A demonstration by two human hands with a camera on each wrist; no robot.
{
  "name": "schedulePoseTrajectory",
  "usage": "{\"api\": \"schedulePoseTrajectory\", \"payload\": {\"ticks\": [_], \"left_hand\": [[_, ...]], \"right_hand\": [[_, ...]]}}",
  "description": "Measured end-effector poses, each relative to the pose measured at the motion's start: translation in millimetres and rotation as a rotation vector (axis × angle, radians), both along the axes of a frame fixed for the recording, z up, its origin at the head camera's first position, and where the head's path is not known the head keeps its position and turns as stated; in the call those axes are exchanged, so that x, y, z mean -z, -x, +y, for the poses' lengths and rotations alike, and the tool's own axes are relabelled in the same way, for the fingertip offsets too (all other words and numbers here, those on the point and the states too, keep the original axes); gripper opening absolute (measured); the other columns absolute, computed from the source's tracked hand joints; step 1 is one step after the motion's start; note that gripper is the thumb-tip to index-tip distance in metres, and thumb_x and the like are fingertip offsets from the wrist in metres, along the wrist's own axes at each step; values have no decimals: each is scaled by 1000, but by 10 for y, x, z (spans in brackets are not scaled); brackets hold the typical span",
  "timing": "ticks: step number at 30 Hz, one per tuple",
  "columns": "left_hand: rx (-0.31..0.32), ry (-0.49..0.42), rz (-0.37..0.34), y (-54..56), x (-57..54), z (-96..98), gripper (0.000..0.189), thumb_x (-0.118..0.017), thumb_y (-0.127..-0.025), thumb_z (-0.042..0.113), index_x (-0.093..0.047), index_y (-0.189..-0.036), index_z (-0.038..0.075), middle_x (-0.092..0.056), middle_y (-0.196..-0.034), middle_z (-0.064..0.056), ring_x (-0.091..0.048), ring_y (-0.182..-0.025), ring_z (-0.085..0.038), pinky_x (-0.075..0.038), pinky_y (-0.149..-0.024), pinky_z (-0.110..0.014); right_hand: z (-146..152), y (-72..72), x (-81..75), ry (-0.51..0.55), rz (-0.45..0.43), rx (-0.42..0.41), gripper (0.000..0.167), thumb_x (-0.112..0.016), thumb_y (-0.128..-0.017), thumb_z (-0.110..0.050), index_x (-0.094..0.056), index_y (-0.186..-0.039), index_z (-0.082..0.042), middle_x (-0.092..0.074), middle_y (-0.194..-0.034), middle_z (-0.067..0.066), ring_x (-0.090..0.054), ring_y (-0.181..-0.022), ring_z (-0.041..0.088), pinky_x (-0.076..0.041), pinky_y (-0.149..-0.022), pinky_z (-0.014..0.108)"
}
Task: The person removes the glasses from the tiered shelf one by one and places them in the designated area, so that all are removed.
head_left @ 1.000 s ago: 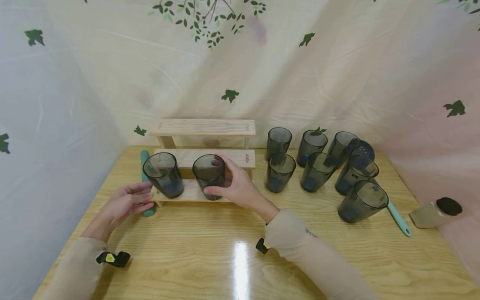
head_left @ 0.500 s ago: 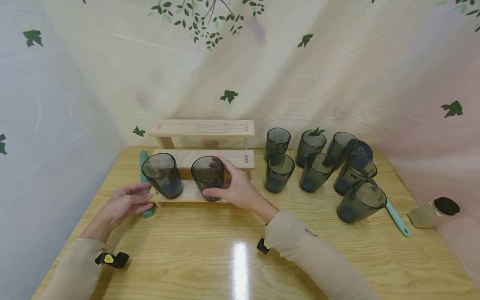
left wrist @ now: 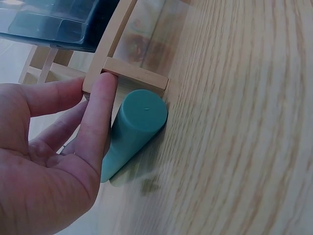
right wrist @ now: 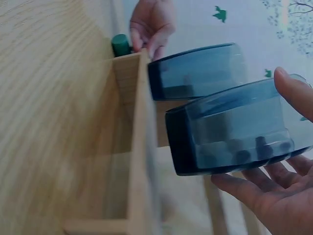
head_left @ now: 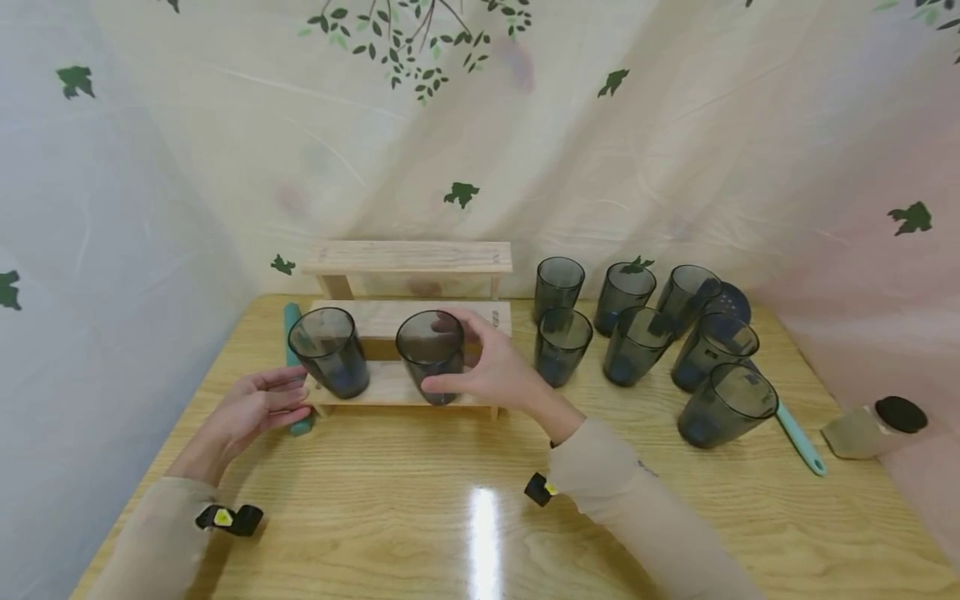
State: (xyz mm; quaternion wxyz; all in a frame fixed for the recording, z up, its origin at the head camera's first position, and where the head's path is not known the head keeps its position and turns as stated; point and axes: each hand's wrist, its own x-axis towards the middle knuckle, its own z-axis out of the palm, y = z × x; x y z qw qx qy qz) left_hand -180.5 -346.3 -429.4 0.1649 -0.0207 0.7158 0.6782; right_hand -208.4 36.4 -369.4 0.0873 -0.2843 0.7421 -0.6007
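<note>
My right hand (head_left: 498,371) grips a smoky grey glass tumbler (head_left: 431,346), thumb in front and fingers behind, at the lowest step of a three-step wooden rack (head_left: 408,257). In the right wrist view, this tumbler (right wrist: 230,132) has its base close to the board. A second tumbler (head_left: 330,354) stands on the same step, to the left. At the rack's left end, my left hand (head_left: 243,412) holds the corner of the lowest board (left wrist: 110,41) between thumb and fingers. Right beside those fingers lies a teal cylinder (left wrist: 144,110), partly hidden by the hand in the head view.
Several more tumblers (head_left: 562,346) stand upright to the right of the rack. Behind them lies a dark perforated utensil head (head_left: 727,304), with a mint handle (head_left: 801,442) showing in front. A jar with a black lid (head_left: 873,427) is at the right edge. A cloth backdrop (head_left: 600,167) hangs behind.
My right hand has shifted a little to the right along the lowest step with the tumbler in its grip. The left hand keeps its place at the rack's end.
</note>
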Motion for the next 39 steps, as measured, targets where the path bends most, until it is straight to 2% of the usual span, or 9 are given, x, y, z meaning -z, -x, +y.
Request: {"api": "schedulePoseTrajectory", "payload": {"ticks": [3,7,14,19,24,28,31,34,39], "left_hand": [[12,-1,7,-4,-1,-1,69,-55,-105,7,-13,-157,-13,-15,-157,-37,-66,-103,-8,-58,-93,-32],[8,-5,-3,-1,1,-2,69,-55,-105,6,-13,-157,-12,-15,-157,-36,-66,-102,-8,-58,-93,-31],[12,3,-7,-2,-1,-4,68,-54,-105,6,-13,-157,-11,-15,-158,-37,-66,-102,-7,-58,-93,-32],[12,-2,-15,1,-1,-1,69,-54,-105,6,-12,-158,-11,-15,-158,-36,-66,-102,-7,-58,-93,-31],[4,-5,-20,6,-14,10,69,-54,-105,5,-13,-157,-11,-16,-157,-36,-67,-101,-8,-59,-92,-31],[4,1,-19,11,-25,19,69,-54,-105,6,-13,-157,-12,-16,-157,-35,-67,-101,-9,-59,-92,-31],[5,4,-16,10,-31,22,69,-55,-105,6,-13,-157,-12,-16,-158,-35,-67,-101,-8,-59,-92,-31],[2,9,-17,8,-32,21,69,-55,-105,6,-14,-157,-12,-17,-157,-35,-66,-101,-8,-59,-92,-31],[2,12,-19,11,-21,17,69,-55,-105,6,-14,-157,-11,-17,-157,-35,-67,-101,-8,-59,-92,-31]], "right_hand": [[154,-37,-139,-9,-11,-12,84,-91,-78,-18,-46,-149,-23,-55,-134,0,-56,-119,19,-56,-98,43],[410,-98,-267,-23,-4,15,88,-92,-75,-15,-45,-149,-19,-56,-136,1,-56,-122,21,-54,-101,45],[939,-215,-318,-151,20,130,86,-91,-77,-16,-44,-148,-20,-53,-137,2,-54,-118,22,-55,-93,47],[1271,-302,-294,-169,-7,175,86,-90,-79,-13,-41,-149,-17,-51,-141,4,-52,-123,24,-54,-93,49],[1571,-401,-219,-251,-17,235,84,-87,-83,-18,-38,-151,-19,-48,-143,3,-50,-125,27,-53,-92,42],[1781,-469,-110,-270,-31,276,84,-87,-83,-18,-38,-151,-20,-47,-143,4,-51,-124,32,-51,-96,50],[1902,-515,-36,-294,-40,312,84,-87,-83,-20,-37,-151,-20,-45,-144,4,-52,-123,26,-50,-96,54],[1980,-553,28,-297,-55,332,84,-86,-84,-17,-35,-152,-17,-45,-144,5,-50,-123,20,-50,-93,51],[2062,-592,135,-302,-91,355,86,-85,-86,-18,-31,-153,-13,-39,-149,9,-42,-133,27,-49,-95,55]]}}
